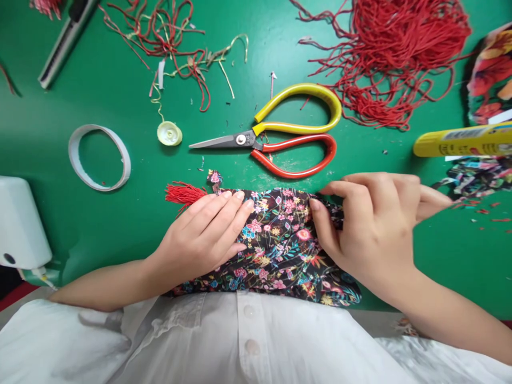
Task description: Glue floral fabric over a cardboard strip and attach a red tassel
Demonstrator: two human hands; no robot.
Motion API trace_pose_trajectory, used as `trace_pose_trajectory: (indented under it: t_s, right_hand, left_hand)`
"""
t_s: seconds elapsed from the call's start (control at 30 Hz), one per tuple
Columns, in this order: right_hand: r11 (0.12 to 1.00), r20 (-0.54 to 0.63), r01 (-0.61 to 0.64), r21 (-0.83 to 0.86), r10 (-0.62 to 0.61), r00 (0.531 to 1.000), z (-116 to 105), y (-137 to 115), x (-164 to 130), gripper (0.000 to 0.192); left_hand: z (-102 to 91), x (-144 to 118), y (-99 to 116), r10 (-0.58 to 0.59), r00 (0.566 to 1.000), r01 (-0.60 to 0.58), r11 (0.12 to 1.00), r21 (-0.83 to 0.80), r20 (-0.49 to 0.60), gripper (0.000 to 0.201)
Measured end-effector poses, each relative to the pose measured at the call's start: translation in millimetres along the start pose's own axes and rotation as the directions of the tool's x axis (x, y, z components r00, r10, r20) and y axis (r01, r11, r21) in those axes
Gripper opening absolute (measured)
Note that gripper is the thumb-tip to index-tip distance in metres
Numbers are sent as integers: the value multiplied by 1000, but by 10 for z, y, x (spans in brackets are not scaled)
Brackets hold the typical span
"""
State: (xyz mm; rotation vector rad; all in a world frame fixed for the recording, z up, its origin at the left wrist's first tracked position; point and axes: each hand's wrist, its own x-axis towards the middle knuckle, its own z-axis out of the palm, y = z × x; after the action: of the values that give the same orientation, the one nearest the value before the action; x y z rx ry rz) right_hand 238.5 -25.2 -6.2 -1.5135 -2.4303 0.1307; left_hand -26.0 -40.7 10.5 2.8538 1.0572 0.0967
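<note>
A black fabric piece with a colourful flower print (280, 245) lies at the table's front edge, against the white shirt. My left hand (202, 234) rests flat across its left part, fingers stretched out and side by side. At the upper right edge of the cloth, my right hand (372, 229) pinches a bit of it between thumb and index finger; the other fingers are curled. A red tassel (184, 194) and a small tab of the same print (215, 177) stick out beyond my left fingertips. Scissors with yellow and red handles (242, 140) lie just past the cloth, blades pointing left.
On the green table (152, 224) are a white tape ring (128, 160), a pale round cap (169, 133) and tangled thread scraps (172, 48). Red cords (400, 48) are heaped at the back right, near a yellow tube (460, 143). A white device (22, 224) stands left.
</note>
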Motion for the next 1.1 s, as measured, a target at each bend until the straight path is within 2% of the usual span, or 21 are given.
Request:
trace_pose_trajectory:
  t_s: [0.1,0.27,0.43,0.57,0.63,0.7,0.8,0.9,1.1]
  right_hand:
    - [1000,41,-5,29,4,999,15,-5,2,9]
    - [999,-5,29,-41,-29,1000,27,-6,1,12]
    - [999,4,32,-20,-32,999,22,5,31,11]
    - [998,-77,54,43,-50,996,43,36,14,6]
    - [993,-112,107,48,-101,989,47,49,-15,19]
    - [985,-87,165,45,-161,983,45,57,-51,36]
    - [983,-43,159,87,-156,987,44,72,-95,46]
    - [989,-41,127,68,-125,991,57,101,-102,37]
    - [983,-90,166,73,-160,983,78,154,-65,24]
  left_hand:
    - [7,4,13,-4,1000,4,1000,0,-11,54]
    - [12,8,27,23,1000,-23,998,-53,2,50]
    - [10,38,12,44,999,-43,998,-42,22,49]
    - [-7,55,-4,63,998,-62,998,-29,24,50]
    - [-28,62,-21,77,997,-76,997,-34,25,51]
    - [-54,72,-46,89,995,-88,995,-45,32,50]
    - [-92,84,-96,109,993,-106,993,-59,40,48]
    - [-110,78,-163,120,992,-118,990,-73,34,45]
    - [-63,-30,-364,191,982,-188,973,-136,12,44]
